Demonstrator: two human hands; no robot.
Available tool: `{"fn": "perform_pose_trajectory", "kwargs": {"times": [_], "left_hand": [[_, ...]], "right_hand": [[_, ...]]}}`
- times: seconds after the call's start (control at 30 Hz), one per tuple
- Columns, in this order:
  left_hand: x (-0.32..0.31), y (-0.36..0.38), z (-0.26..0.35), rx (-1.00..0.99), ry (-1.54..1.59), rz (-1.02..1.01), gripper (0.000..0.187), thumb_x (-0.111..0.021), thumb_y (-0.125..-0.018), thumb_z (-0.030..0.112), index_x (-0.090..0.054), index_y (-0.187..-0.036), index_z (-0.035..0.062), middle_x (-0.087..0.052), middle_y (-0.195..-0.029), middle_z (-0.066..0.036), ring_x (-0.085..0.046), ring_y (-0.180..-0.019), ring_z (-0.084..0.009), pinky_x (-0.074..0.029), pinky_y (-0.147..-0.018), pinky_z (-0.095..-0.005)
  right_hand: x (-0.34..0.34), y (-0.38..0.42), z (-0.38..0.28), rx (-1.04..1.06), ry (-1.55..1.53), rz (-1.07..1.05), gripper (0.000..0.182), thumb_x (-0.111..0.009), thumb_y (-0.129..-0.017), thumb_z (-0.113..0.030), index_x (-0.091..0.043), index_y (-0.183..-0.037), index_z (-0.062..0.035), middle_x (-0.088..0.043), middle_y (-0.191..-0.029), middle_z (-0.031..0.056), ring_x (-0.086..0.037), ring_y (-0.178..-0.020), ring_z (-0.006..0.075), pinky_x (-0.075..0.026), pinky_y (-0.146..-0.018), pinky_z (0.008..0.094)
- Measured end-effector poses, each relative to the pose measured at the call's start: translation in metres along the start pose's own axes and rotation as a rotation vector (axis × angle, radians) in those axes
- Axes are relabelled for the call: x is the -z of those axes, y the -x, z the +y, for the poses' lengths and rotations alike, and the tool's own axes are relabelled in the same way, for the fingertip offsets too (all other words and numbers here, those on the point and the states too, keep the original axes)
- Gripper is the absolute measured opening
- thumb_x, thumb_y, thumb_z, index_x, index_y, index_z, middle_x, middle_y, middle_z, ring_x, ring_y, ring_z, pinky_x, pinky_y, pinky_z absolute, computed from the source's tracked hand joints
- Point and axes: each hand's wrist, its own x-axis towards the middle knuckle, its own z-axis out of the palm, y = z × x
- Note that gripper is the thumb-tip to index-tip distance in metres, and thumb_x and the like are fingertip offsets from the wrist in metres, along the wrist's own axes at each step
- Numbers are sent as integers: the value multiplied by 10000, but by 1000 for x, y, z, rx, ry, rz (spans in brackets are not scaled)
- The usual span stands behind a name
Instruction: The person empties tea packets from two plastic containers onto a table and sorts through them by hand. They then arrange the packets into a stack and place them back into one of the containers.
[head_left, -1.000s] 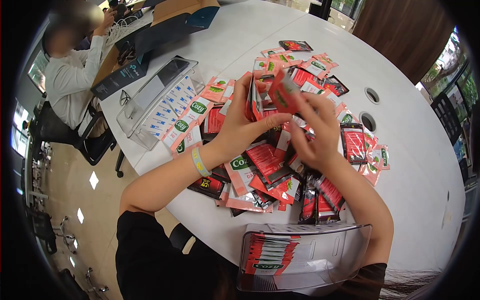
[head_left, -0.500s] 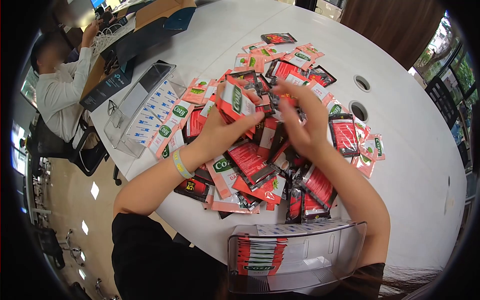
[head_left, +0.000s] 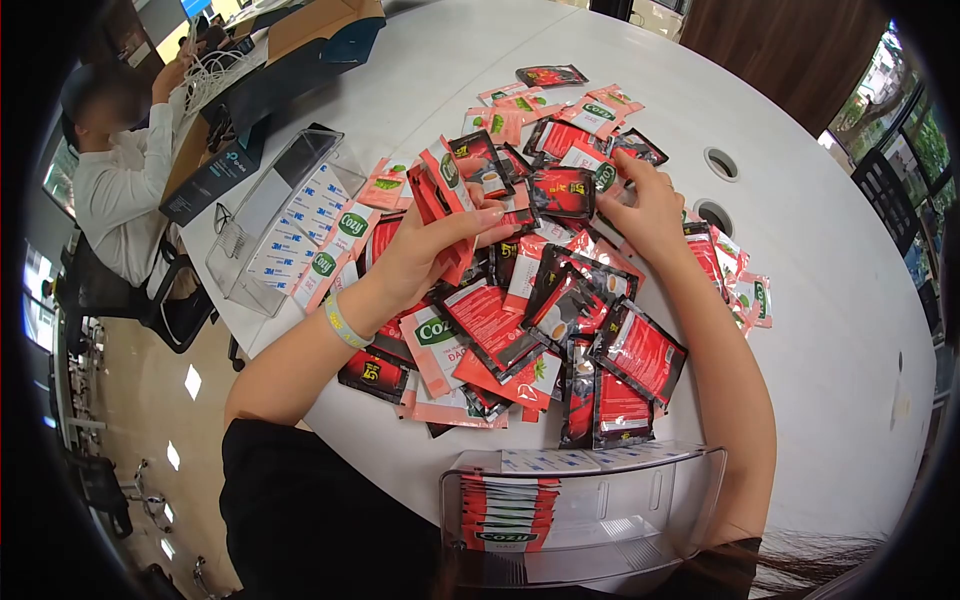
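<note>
My left hand [head_left: 430, 245] is closed around a small bunch of red and white Cozy tea sachets [head_left: 440, 185], held tilted above the left side of a heaped pile. At the pile's upper right, my right hand [head_left: 645, 208] reaches down with thumb and forefinger apart, at the edge of a pink and white Cozy sachet [head_left: 590, 163]. Between my hands lie black and red coffee sachets [head_left: 560, 192]. More black and red packets [head_left: 640, 350] are spread nearer to me, mixed with pink Cozy ones [head_left: 435, 350].
A clear plastic holder [head_left: 640, 510] close to me has a stack of Cozy sachets [head_left: 508, 510] in its left part. Another clear holder [head_left: 235, 265] stands at the left table edge. Two round holes [head_left: 722, 164] pierce the white table [head_left: 830, 290]. A person [head_left: 125, 180] sits beyond an open box [head_left: 215, 175].
My right hand has moved right and down onto the pile, away from my left hand. The sachets in my left hand have turned more upright. A coffee sachet now shows between my hands.
</note>
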Motion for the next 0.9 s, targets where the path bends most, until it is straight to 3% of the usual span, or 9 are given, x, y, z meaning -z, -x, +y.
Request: {"fn": "perform_pose_trajectory", "kwargs": {"times": [0.1,0.23,0.4,0.57,0.63,0.7,0.8,0.83,0.9], "left_hand": [[0,1,-2,3,-5,-23,576,-558,-774,35,-265,-1269,28,-458,-973,-28,-518,-962,-166,-417,-921,-431],[0,0,-2,35,-48,-55,570,-532,-787,51,-263,-1288,27,-473,-1004,-41,-503,-1007,-188,-397,-939,-448],[-4,-2,3,24,-17,-57,580,-546,-778,61,-273,-1289,29,-472,-1055,-57,-499,-1012,-183,-404,-931,-440],[-3,-5,6,-33,-18,-22,565,-554,-762,38,-313,-1273,24,-467,-1083,-68,-489,-1025,-177,-433,-898,-404],[-1,-7,6,-50,-10,-30,572,-555,-755,21,-315,-1275,21,-465,-1093,-71,-492,-1026,-177,-439,-891,-379],[-2,-7,8,-88,-48,-21,595,-569,-744,8,-310,-1280,21,-463,-1102,-73,-494,-1032,-177,-441,-889,-361],[1,-9,8,-89,-96,-20,614,-585,-731,-4,-307,-1278,17,-464,-1108,-81,-496,-1037,-178,-439,-892,-341],[3,-10,7,-88,-98,-18,614,-585,-731,-4,-307,-1278,17,-464,-1108,-81,-496,-1037,-178,-439,-892,-341],[5,-11,4,-74,-144,-3,625,-597,-725,-6,-303,-1276,12,-446,-1134,-88,-495,-1042,-178,-434,-898,-335]], "right_hand": [[7,-2,-1,-61,47,-119,739,-644,-610,-365,-422,-1255,-81,-501,-1183,97,-430,-1107,261,-291,-877,452],[13,-4,3,-118,-90,-175,721,-660,-600,-341,-453,-1234,-67,-514,-1163,112,-465,-1075,260,-303,-894,421],[0,-5,13,-293,-579,-94,462,-660,-607,-215,-599,-1024,-23,-604,-905,102,-583,-822,193,-426,-739,291],[29,-9,0,-278,-633,-137,237,-598,-647,-186,-609,-819,-23,-626,-772,72,-587,-705,165,-431,-706,278],[43,-11,-6,-233,-359,-61,178,-561,-660,-181,-625,-782,-68,-622,-746,49,-580,-678,160,-429,-674,283],[55,-12,-13,-182,-383,-78,140,-549,-663,-181,-630,-751,-108,-622,-740,34,-582,-692,167,-391,-782,343],[64,-9,-27,107,-114,39,86,-542,-686,-116,-612,-735,-111,-627,-812,42,-552,-912,210,-173,-944,493],[65,-7,-34,107,-117,38,86,-542,-686,-116,-612,-735,-111,-627,-812,42,-552,-912,210,-173,-944,493],[66,-2,-48,410,67,169,86,-536,-680,-42,-586,-737,-83,-604,-906,72,-528,-956,242,-270,-911,468]]}}
